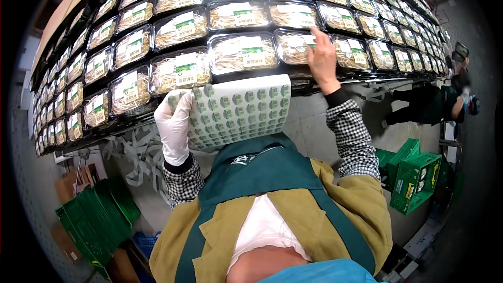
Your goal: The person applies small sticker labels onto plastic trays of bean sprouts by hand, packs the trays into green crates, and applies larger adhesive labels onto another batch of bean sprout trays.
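My left hand [175, 123], in a white glove, grips the left edge of a white sheet [238, 110] covered with rows of round green stickers. The sheet hangs in front of my apron, close to the table's front edge. Bare and with its fingers apart, my right hand [322, 60] is over the right side of a clear-lidded black tray [294, 46] in the front row. Whether a small sticker is on its fingertips cannot be made out. Another packed tray [244, 52] with white and green labels lies just left of it.
Many more labelled trays [238, 14] fill the table in rows. Green crates stand on the floor at lower left [99, 220] and right [416, 183]. White strips [139, 160] lie under the table's edge. Another person [432, 102] is at the far right.
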Demonstrator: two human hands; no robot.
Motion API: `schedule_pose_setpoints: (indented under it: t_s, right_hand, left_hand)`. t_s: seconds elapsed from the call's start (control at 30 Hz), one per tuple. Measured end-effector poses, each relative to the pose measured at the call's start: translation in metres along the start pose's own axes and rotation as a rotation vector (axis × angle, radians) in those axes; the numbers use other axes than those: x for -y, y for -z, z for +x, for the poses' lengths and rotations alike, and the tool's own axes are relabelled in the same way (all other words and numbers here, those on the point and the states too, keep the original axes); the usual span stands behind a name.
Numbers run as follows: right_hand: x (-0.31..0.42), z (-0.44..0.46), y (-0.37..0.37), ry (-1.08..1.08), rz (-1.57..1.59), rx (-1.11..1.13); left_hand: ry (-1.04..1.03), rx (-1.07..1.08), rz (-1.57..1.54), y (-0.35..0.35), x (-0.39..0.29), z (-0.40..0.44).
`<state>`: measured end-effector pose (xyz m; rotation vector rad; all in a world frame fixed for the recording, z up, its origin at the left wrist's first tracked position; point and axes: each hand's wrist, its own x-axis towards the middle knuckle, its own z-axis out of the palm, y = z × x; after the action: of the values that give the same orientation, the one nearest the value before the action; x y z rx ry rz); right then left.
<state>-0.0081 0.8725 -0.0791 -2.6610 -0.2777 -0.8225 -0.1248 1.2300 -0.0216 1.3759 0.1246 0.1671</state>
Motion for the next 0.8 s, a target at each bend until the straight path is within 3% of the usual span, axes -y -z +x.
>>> schedule_pose_setpoints:
  t_s: [0.03, 0.2, 0.3, 0.37, 0.43, 0.57, 0.63, 0.7, 0.73, 0.8]
  right_hand:
    - [-0.004, 0.006, 0.003, -0.014, -0.042, -0.001]
    - [-0.007, 0.063, -0.016, -0.429, 0.452, 0.094]
    - [-0.015, 0.089, -0.058, -0.415, 0.411, 0.089]
    - [-0.017, 0.089, -0.062, -0.105, -0.119, 0.137]
    - [-0.025, 0.098, -0.055, -0.006, -0.416, 0.132]
    - [-0.071, 0.134, -0.081, -0.154, 0.063, 0.034]
    - [-0.059, 0.168, -0.092, -0.477, 0.290, 0.150]
    - [-0.082, 0.182, -0.150, -0.367, 0.385, 0.024]
    - [-0.055, 0.188, -0.137, -0.446, 0.332, 0.103]
    - [-0.048, 0.189, -0.139, -0.232, -0.054, 0.087]
  left_hand:
    - [0.001, -0.011, 0.007, 0.004, -0.001, -0.001]
    - [-0.015, 0.013, -0.027, -0.005, -0.001, 0.003]
    - [-0.039, 0.042, -0.033, -0.014, -0.003, 0.011]
    - [-0.057, 0.027, -0.032, -0.016, -0.010, 0.016]
    - [-0.053, -0.010, -0.035, -0.016, -0.010, 0.020]
    - [0.055, 0.066, -0.128, -0.020, -0.011, 0.031]
    - [0.057, 0.162, -0.122, -0.029, -0.014, 0.039]
    - [0.096, 0.161, -0.080, -0.041, -0.019, 0.047]
    - [0.067, 0.121, -0.043, -0.048, -0.021, 0.050]
    - [0.048, 0.060, 0.032, -0.055, -0.024, 0.056]
